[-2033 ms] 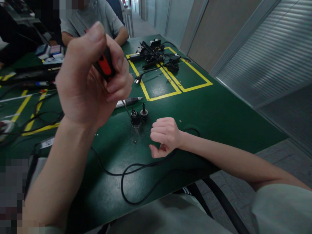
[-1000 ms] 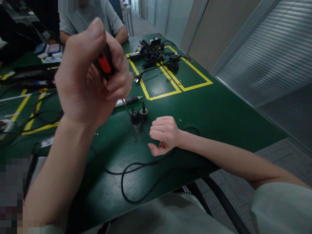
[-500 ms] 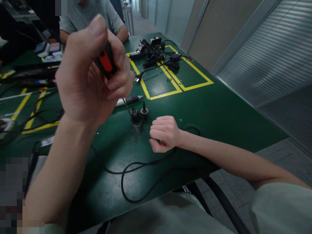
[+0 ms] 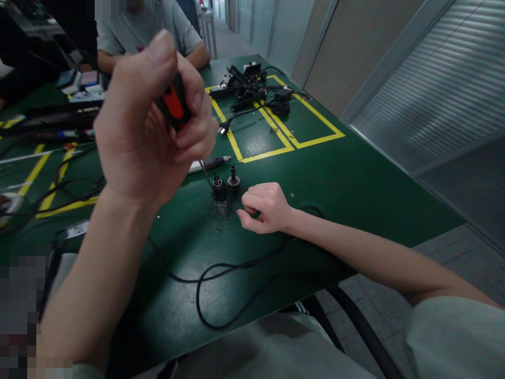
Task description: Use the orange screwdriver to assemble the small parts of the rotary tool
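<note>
My left hand (image 4: 142, 126) is closed around the black and red handle of a screwdriver (image 4: 174, 102), raised above the table. Its thin metal shaft slants down beside a dark cylindrical part (image 4: 220, 193), which stands upright; whether the tip touches it I cannot tell. Right of that part stands a smaller dark piece (image 4: 233, 182) with a narrow stem and a wider round base. My right hand (image 4: 266, 208) forms a loose fist over the table, apart from both pieces, with nothing visible in it. A tiny bit (image 4: 218, 229) lies in front of the cylindrical part.
A slim white and black tool (image 4: 211, 163) lies behind the parts. A black cable (image 4: 221, 266) loops across the near table. Black equipment with cords (image 4: 248, 87) sits by yellow tape (image 4: 268, 155). Another person (image 4: 153, 31) is at the far side; more cables (image 4: 74, 184) lie left.
My right hand has shifted slightly up and to the left, its thumb reaching further out from the fist. My left hand and the screwdriver have barely moved.
</note>
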{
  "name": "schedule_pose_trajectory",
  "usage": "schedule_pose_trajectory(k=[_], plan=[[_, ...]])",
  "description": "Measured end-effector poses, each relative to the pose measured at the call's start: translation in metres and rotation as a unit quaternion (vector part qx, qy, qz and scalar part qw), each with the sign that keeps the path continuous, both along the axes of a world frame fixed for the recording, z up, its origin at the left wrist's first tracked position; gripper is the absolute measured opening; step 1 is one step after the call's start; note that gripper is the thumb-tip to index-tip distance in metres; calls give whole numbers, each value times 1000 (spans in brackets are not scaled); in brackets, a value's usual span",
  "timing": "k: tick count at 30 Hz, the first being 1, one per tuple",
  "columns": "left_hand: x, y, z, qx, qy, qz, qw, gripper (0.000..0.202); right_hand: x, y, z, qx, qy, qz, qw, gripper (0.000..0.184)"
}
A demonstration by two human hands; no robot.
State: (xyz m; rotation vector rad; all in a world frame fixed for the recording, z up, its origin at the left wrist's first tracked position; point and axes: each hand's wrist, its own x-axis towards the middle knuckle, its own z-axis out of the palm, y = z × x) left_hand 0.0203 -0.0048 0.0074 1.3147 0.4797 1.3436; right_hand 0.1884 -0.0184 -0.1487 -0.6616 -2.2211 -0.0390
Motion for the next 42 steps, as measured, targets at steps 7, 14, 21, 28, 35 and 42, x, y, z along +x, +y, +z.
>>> schedule_pose_trajectory(k=[7,14,21,28,35,42], plan=[[-2,0,2,6,10,0,1000,71,-1,1,-1,-86,-2,-58,995,26],[-1,0,-1,16,12,-3,1000,67,-1,7,-2,-162,-33,-84,983,30],[-1,0,-1,24,2,-13,1000,66,-6,7,-9,-153,-60,-25,986,43],[-4,0,3,-3,45,-20,999,85,-12,4,-12,-187,-45,-10,981,53],[-2,-3,6,-11,40,-11,999,85,-13,6,-11,-193,-48,-10,980,49],[0,-2,-2,38,22,2,999,47,-12,7,-12,-185,-40,1,982,44]])
